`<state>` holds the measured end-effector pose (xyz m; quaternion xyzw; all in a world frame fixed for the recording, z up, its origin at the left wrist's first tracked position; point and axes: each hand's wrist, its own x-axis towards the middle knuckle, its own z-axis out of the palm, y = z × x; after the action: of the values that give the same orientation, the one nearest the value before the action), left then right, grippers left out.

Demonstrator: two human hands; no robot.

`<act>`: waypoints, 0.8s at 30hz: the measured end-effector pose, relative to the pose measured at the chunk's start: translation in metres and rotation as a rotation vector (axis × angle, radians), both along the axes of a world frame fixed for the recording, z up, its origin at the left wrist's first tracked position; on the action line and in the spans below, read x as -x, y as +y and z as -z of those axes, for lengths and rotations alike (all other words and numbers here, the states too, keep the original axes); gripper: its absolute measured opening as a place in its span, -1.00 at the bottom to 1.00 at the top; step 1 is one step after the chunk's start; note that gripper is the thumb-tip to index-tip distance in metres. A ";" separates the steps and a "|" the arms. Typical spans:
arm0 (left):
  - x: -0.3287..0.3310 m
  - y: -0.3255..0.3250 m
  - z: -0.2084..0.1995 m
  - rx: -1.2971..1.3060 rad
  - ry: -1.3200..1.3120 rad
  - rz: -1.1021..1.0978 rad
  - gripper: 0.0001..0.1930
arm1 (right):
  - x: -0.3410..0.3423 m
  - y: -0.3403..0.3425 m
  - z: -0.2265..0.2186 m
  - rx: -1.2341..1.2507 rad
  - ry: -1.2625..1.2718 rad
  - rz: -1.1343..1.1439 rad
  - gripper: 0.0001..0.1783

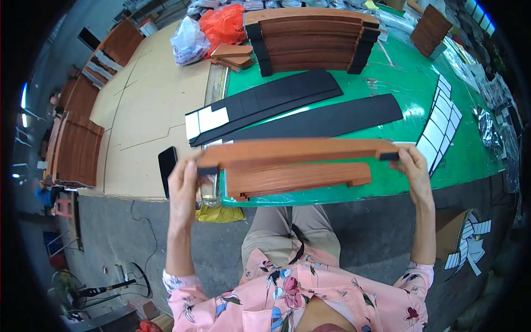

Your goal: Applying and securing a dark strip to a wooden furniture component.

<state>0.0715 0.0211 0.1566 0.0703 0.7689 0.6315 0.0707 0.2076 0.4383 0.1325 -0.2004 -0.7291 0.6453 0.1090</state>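
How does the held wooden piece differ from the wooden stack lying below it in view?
The held piece is raised between left hand and right hand; the stack rests on the green table. The held piece has black ends; the stack shows none. Both look reddish-brown.

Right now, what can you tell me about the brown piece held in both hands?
The brown piece is long, narrow and wood-like in colour, slightly blurred, with a black pad at each end. It spans crosswise, its right end a little higher in the picture. The left hand and right hand hold its ends over the green tabletop. Whether it touches the similar pieces there is unclear.
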 end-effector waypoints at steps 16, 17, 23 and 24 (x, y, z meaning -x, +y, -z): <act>0.276 0.175 -0.047 -0.140 0.234 0.017 -0.62 | 0.274 0.156 -0.054 -0.567 0.377 0.210 -0.60; 0.282 0.182 -0.046 -0.139 0.233 0.016 -0.62 | 0.285 0.165 -0.047 -0.600 0.331 0.236 -0.62; 0.313 0.190 -0.037 0.012 0.192 0.058 -0.61 | 0.323 0.189 -0.026 -0.572 0.298 0.288 -0.61; 0.315 0.189 -0.037 0.015 0.189 0.055 -0.61 | 0.324 0.195 -0.026 -0.583 0.293 0.253 -0.60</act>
<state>-0.2439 0.2102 0.1933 0.1502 0.7748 0.6139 0.0155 -0.1169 0.6333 0.1586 -0.1550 -0.8288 0.4130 0.3442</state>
